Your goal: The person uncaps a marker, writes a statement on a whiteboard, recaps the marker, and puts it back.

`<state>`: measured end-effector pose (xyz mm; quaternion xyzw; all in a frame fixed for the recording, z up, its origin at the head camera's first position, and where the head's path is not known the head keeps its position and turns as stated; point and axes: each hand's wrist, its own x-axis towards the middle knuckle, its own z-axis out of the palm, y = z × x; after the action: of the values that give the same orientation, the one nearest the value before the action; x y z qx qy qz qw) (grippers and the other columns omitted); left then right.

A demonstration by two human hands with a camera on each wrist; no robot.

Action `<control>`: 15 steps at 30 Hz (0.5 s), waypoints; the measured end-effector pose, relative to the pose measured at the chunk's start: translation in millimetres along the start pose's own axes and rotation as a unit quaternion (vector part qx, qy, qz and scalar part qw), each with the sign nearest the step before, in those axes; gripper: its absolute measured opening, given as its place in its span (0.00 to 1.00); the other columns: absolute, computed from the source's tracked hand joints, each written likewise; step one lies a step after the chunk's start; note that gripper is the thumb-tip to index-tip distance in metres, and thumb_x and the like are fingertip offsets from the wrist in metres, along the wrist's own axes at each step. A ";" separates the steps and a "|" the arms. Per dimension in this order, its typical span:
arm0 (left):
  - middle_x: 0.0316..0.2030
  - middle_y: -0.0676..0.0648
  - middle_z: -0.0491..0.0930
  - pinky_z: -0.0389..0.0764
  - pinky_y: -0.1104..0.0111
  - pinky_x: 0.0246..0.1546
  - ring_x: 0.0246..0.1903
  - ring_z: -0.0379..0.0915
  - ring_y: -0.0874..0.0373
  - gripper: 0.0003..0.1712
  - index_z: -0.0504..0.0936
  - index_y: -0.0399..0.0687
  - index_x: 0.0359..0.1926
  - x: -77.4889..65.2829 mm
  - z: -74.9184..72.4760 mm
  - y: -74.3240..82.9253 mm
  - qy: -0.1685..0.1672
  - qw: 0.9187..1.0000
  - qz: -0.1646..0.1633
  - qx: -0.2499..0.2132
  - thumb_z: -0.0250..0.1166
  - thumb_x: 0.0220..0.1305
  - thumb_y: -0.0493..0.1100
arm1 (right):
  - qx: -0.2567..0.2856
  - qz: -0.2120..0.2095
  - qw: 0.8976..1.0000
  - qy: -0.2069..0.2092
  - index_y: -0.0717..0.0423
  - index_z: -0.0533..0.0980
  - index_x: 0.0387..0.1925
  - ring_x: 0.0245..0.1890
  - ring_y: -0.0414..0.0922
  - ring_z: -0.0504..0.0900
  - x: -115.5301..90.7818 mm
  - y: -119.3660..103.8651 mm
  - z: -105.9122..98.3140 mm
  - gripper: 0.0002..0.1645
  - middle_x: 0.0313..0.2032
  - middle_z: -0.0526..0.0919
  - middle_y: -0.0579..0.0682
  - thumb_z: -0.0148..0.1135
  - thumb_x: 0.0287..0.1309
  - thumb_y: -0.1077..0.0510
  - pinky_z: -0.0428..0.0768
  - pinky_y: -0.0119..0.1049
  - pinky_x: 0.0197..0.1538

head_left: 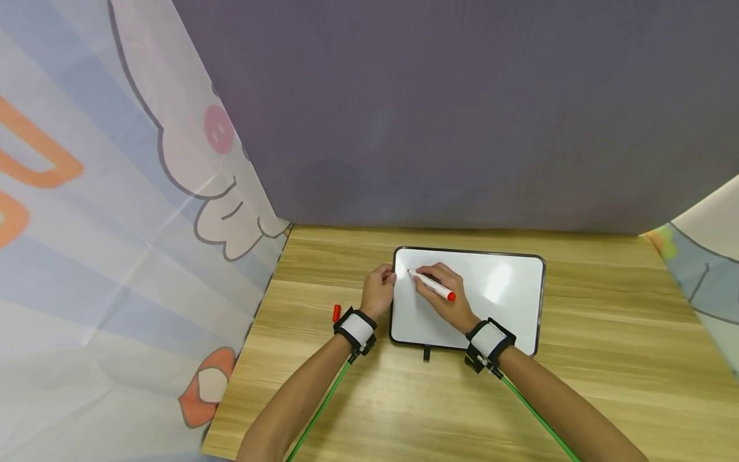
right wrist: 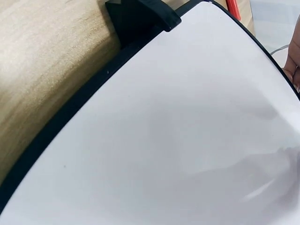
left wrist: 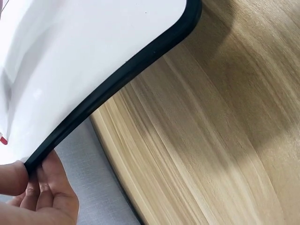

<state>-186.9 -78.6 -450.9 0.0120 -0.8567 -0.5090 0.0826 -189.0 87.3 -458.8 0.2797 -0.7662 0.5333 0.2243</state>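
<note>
An uncapped marker (head_left: 434, 286) is slanting over the far left part of the whiteboard (head_left: 499, 308), which is lying toward the tabletop's (head_left: 606, 333) far edge. The right grip (head_left: 453, 309) is pinching the barrel near the tip, probably the best hold; the marker is looking light, stiff and slightly slick. The left grip (head_left: 378, 294) is pinching the rigid-looking whiteboard's left rim. A red cap (head_left: 337, 313) is lying toward the tabletop's left edge. A dark panel (head_left: 462, 115) is standing beyond the far edge, a printed sheet (head_left: 115, 212) along the left.
</note>
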 end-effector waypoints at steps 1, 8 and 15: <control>0.32 0.39 0.81 0.75 0.71 0.31 0.32 0.76 0.53 0.10 0.80 0.34 0.42 0.2 0.1 -0.2 0.001 1.000 0.000 -0.001 0.55 0.63 0.33 | 0.002 0.000 1.000 -0.001 0.61 0.81 0.36 0.30 0.38 0.75 -0.6 0.2 0.2 0.09 0.30 0.81 0.51 0.66 0.50 0.63 0.73 0.21 0.33; 0.33 0.39 0.83 0.77 0.68 0.33 0.33 0.78 0.52 0.10 0.80 0.35 0.42 -0.4 0.2 -2.5 0.010 1.000 -0.010 -0.009 0.56 0.63 0.32 | 0.002 0.000 1.000 -0.018 0.61 0.81 0.35 0.29 0.38 0.75 -12.4 -0.2 3.4 0.08 0.29 0.81 0.49 0.65 0.50 0.64 0.73 0.22 0.33; 0.33 0.38 0.83 0.78 0.65 0.35 0.34 0.78 0.51 0.10 0.80 0.35 0.41 1.5 1.7 -2.1 0.009 1.000 -0.004 -0.009 0.56 0.62 0.31 | 0.009 0.018 0.999 -0.039 0.59 0.81 0.35 0.29 0.36 0.75 -27.3 -0.5 4.5 0.08 0.30 0.81 0.47 0.65 0.51 0.62 0.75 0.24 0.31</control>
<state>-188.8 -78.3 -453.4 0.0192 -0.8513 -0.5168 0.0883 -168.6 88.1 -477.5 0.2885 -0.7747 0.5324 0.1819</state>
